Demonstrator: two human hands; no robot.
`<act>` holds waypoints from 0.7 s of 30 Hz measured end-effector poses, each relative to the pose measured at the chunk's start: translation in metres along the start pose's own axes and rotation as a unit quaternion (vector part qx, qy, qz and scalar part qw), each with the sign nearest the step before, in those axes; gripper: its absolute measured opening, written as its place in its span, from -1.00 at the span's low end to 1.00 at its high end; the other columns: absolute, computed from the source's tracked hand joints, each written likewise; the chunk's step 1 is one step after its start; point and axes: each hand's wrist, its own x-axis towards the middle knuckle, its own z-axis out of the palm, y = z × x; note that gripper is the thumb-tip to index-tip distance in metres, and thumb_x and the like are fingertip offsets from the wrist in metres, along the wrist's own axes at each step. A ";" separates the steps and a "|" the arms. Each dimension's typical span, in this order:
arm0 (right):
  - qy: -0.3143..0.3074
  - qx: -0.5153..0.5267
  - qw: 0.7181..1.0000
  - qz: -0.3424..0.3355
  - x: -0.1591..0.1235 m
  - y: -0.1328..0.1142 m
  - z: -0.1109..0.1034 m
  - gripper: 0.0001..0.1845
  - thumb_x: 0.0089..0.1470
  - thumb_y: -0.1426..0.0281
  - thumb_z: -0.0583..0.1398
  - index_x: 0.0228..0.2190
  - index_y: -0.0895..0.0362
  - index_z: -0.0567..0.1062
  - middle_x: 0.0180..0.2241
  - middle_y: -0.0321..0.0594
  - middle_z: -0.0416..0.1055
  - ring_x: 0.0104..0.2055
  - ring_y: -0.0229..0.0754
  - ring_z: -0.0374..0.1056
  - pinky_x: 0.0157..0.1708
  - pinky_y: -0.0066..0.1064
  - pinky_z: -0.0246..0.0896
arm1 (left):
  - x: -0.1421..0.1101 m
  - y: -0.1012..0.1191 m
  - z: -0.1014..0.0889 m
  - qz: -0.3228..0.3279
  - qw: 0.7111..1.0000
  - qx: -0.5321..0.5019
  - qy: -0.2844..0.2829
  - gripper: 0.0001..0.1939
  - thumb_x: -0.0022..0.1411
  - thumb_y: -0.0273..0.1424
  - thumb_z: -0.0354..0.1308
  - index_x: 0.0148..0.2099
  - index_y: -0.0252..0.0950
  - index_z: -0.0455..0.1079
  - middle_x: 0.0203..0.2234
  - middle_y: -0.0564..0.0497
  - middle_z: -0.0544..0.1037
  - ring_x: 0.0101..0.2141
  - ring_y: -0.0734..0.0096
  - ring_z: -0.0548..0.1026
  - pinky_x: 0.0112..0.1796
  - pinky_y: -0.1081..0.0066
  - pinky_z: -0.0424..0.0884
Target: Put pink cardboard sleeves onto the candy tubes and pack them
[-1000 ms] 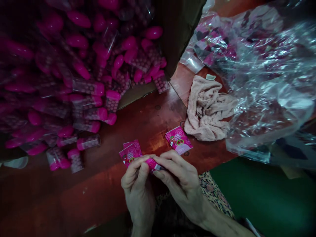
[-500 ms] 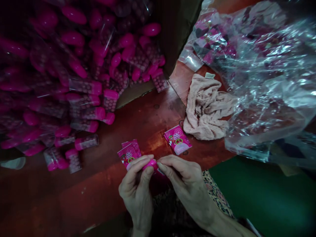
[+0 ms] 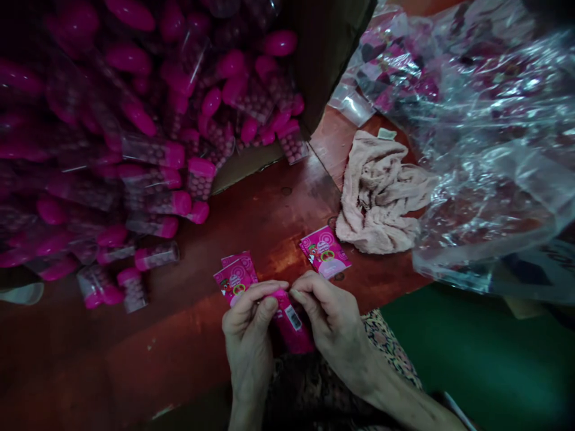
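Note:
Between my two hands is a pink printed wrapper [image 3: 295, 335] with a white barcode patch, its lower end hanging toward my lap. At its top left edge, my left hand [image 3: 251, 326] pinches it between thumb and fingers. My right hand [image 3: 330, 317] is closed at the top right edge, thumb against fingertips. Whether something sits inside the wrapper I cannot tell. Just beyond my left fingers lies a small stack of pink printed labels [image 3: 236, 278]. A second pink label stack [image 3: 326, 251] rests beyond my right hand.
Many clear tubes of small balls with pink caps [image 3: 155, 256] are heaped at the left, partly in a cardboard box [image 3: 251, 170]. A crumpled pale cloth [image 3: 381, 191] lies right of centre, beside a large clear plastic bag [image 3: 489, 173]. The red tabletop [image 3: 188, 323] has a worn front edge.
The pink piece between my fingers has turned and lengthened downward, so its barcode now shows. My hands stay close together, the right one slightly higher. The view has shifted a little.

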 end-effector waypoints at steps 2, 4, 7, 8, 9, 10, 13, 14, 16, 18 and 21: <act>0.010 0.013 1.000 0.015 0.002 -0.001 -0.003 -0.79 0.14 0.51 0.05 -0.49 0.13 0.38 -0.55 -0.34 0.31 -0.52 -0.33 0.27 -0.51 -0.54 0.20 | 0.001 0.001 0.002 -0.012 1.000 -0.027 -0.011 -0.91 0.03 -0.39 0.24 -0.36 -0.23 0.54 -0.37 -0.03 0.58 -0.28 0.31 0.49 -0.17 0.33 0.38; -0.005 0.050 0.999 0.011 0.005 -0.002 -0.006 -0.82 0.14 0.50 0.07 -0.43 0.13 0.44 -0.50 -0.30 0.37 -0.47 -0.30 0.32 -0.46 -0.51 0.26 | 0.001 0.004 0.004 -0.033 0.998 -0.057 -0.015 -0.91 0.03 -0.38 0.23 -0.37 -0.24 0.54 -0.36 -0.02 0.57 -0.27 0.33 0.49 -0.18 0.38 0.38; -0.023 0.124 0.992 -0.009 0.009 -0.002 -0.009 -0.83 0.13 0.49 0.11 -0.40 0.12 0.51 -0.49 -0.28 0.38 -0.46 -0.29 0.34 -0.47 -0.49 0.30 | -0.001 0.011 0.009 -0.101 0.989 -0.102 -0.020 -0.87 0.03 -0.33 0.23 -0.36 -0.27 0.52 -0.38 -0.02 0.55 -0.37 0.39 0.50 -0.27 0.40 0.42; -0.021 0.136 0.990 -0.011 0.009 -0.003 -0.010 -0.83 0.12 0.49 0.12 -0.41 0.12 0.52 -0.52 -0.29 0.37 -0.48 -0.30 0.33 -0.49 -0.49 0.30 | -0.002 0.013 0.010 -0.128 0.985 -0.117 -0.025 -0.86 0.04 -0.32 0.23 -0.35 -0.28 0.51 -0.42 -0.01 0.54 -0.43 0.42 0.49 -0.32 0.40 0.43; -0.017 0.139 0.990 -0.013 0.010 -0.003 -0.011 -0.82 0.12 0.50 0.12 -0.43 0.12 0.52 -0.53 -0.30 0.36 -0.50 -0.31 0.32 -0.51 -0.50 0.29 | -0.003 0.015 0.010 -0.151 0.979 -0.130 -0.033 -0.85 0.05 -0.32 0.22 -0.33 -0.28 0.50 -0.46 0.01 0.53 -0.48 0.45 0.47 -0.36 0.41 0.43; -0.014 0.135 0.991 -0.018 0.010 -0.003 -0.012 -0.83 0.11 0.51 0.13 -0.43 0.13 0.52 -0.54 -0.30 0.36 -0.50 -0.31 0.32 -0.52 -0.50 0.28 | -0.004 0.016 0.011 -0.169 0.975 -0.140 -0.041 -0.84 0.05 -0.32 0.22 -0.31 -0.28 0.49 -0.49 0.02 0.51 -0.52 0.47 0.46 -0.40 0.43 0.43; -0.023 0.096 0.994 -0.046 0.009 -0.006 -0.016 -0.83 0.09 0.57 0.13 -0.42 0.15 0.51 -0.53 -0.30 0.37 -0.49 -0.32 0.32 -0.50 -0.53 0.28 | -0.005 0.020 0.012 -0.191 0.968 -0.156 -0.054 -0.83 0.05 -0.28 0.21 -0.34 -0.27 0.46 -0.47 0.01 0.50 -0.54 0.47 0.44 -0.45 0.44 0.42; -0.029 0.081 0.995 -0.056 0.008 -0.007 -0.018 -0.83 0.09 0.58 0.13 -0.42 0.15 0.50 -0.53 -0.30 0.36 -0.48 -0.32 0.33 -0.50 -0.53 0.28 | -0.005 0.021 0.012 -0.193 0.967 -0.157 -0.057 -0.82 0.04 -0.26 0.21 -0.36 -0.27 0.46 -0.44 -0.01 0.50 -0.53 0.46 0.44 -0.46 0.44 0.42; -0.038 0.050 0.995 -0.074 0.007 -0.009 -0.020 -0.84 0.09 0.58 0.13 -0.41 0.16 0.49 -0.53 -0.29 0.36 -0.46 -0.31 0.33 -0.49 -0.53 0.27 | -0.005 0.023 0.012 -0.196 0.966 -0.158 -0.061 -0.81 0.03 -0.24 0.22 -0.38 -0.26 0.46 -0.40 -0.02 0.50 -0.51 0.43 0.45 -0.47 0.43 0.42; -0.043 0.016 0.995 -0.085 0.007 -0.009 -0.021 -0.82 0.12 0.57 0.10 -0.42 0.17 0.48 -0.51 -0.27 0.35 -0.45 -0.31 0.32 -0.49 -0.52 0.26 | -0.005 0.022 0.011 -0.199 0.965 -0.163 -0.059 -0.85 0.04 -0.29 0.22 -0.37 -0.26 0.46 -0.40 0.00 0.49 -0.51 0.44 0.45 -0.45 0.43 0.41; -0.057 -0.030 0.994 -0.092 0.007 -0.007 -0.020 -0.77 0.15 0.57 0.04 -0.45 0.18 0.43 -0.47 -0.23 0.33 -0.45 -0.30 0.29 -0.49 -0.52 0.23 | -0.007 0.020 0.010 -0.193 0.967 -0.157 -0.053 -0.92 0.07 -0.38 0.21 -0.34 -0.26 0.47 -0.39 0.04 0.47 -0.46 0.50 0.44 -0.38 0.47 0.39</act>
